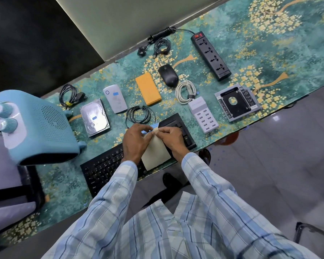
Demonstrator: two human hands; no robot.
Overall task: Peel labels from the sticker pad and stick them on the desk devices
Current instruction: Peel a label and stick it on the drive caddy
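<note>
Holding the cream-backed sticker pad just above the black keyboard at the near edge of the desk, both hands have their fingers curled on it: the left hand grips the pad's left side and the right hand pinches its top right corner. A blue label shows at the pad's top edge between the fingertips; which hand has hold of it cannot be told. Beyond, a blue sticker sits on the hard drive and a second blue sticker on the white power bank. Further right lie an orange case, a mouse, a USB charging hub, a drive caddy and a power strip
</note>
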